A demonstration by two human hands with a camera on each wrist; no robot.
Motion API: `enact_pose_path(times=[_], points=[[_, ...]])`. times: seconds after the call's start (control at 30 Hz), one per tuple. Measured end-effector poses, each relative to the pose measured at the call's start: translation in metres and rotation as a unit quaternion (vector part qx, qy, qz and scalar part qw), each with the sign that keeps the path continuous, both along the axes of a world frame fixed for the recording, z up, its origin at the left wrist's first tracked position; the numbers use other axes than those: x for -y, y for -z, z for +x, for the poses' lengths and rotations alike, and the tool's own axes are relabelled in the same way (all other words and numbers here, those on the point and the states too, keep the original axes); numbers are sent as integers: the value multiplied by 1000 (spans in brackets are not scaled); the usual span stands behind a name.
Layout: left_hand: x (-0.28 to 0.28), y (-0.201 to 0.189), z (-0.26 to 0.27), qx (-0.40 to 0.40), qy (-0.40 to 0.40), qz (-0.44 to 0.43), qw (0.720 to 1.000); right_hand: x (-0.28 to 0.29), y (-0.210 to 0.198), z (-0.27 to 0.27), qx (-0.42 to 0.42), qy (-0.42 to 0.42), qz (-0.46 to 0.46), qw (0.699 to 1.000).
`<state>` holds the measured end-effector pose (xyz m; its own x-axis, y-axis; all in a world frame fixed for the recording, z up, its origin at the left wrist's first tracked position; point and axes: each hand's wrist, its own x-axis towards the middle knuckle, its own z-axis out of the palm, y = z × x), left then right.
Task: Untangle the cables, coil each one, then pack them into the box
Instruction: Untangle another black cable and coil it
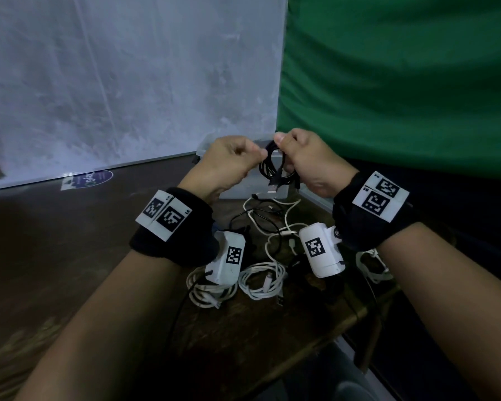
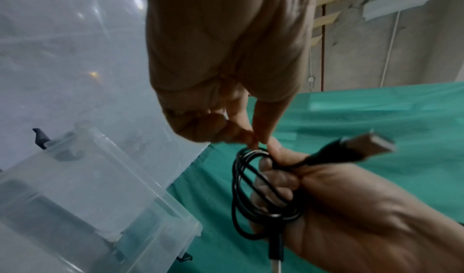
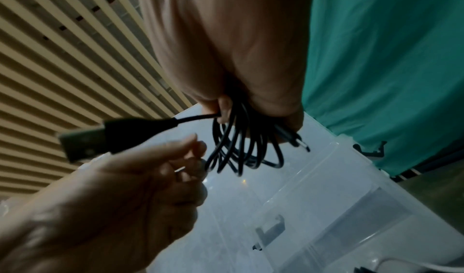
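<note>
While both hands are raised above the table [image 1: 70, 256], the right hand [image 1: 307, 160] grips a coiled black cable [image 1: 274, 166], its fingers curled tight round the bundled loops. In the left wrist view the same coil [image 2: 241, 194] hangs from that fist, with a USB plug [image 2: 364, 146] projecting past the thumb. In the right wrist view the loops [image 3: 241, 150] dangle below the curled fingers [image 3: 223, 106] and a small second plug [image 3: 296, 140] points down to the right.

The left hand [image 1: 229, 160] sits just beside the right, thumb and forefinger closed narrowly at the top of the coil; its other fingers are curled in. In the left wrist view the fingertips [image 2: 253, 138] meet at the uppermost loop, though blur hides whether they pinch the cable or only touch it.

A clear plastic box [image 1: 252, 186] stands directly behind and below the hands, against the grey backdrop [image 1: 128, 82] and beside the green cloth [image 1: 402, 82]. Its translucent lid [image 2: 83, 178] appears closed.

On the table, nearer the person, lie more cables: a tangle of white and black leads [image 1: 272, 218] in front of the box, two coiled white cables [image 1: 261, 282] [image 1: 209, 290] between the forearms, and another white coil [image 1: 373, 264] partly hidden under the right wrist.
</note>
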<state>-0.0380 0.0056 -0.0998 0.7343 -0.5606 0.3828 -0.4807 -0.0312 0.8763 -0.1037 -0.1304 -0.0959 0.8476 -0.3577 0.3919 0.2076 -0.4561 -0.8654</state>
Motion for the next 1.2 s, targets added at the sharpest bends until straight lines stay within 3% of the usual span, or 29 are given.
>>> enact_pose_path(times=[0.13, 0.3, 0.73, 0.97, 1.1, 1.2], points=[[-1, 0, -9, -67, 92, 86, 990, 0, 2, 5, 9, 21, -17, 1000], [0, 3, -8, -89, 116, 70, 987, 0, 1, 4, 15, -2, 22, 1000], [-16, -13, 4, 59, -5, 28, 998, 6, -1, -11, -62, -76, -136, 986], [-14, -9, 10, 74, -60, -24, 995, 8, -2, -19, -86, -233, 19, 968], [-15, -7, 15, 145, -102, 22, 984, 7, -2, -17, -41, -224, 104, 968], [-14, -6, 14, 177, -101, 60, 977, 4, 0, -10, -29, -187, 114, 975]])
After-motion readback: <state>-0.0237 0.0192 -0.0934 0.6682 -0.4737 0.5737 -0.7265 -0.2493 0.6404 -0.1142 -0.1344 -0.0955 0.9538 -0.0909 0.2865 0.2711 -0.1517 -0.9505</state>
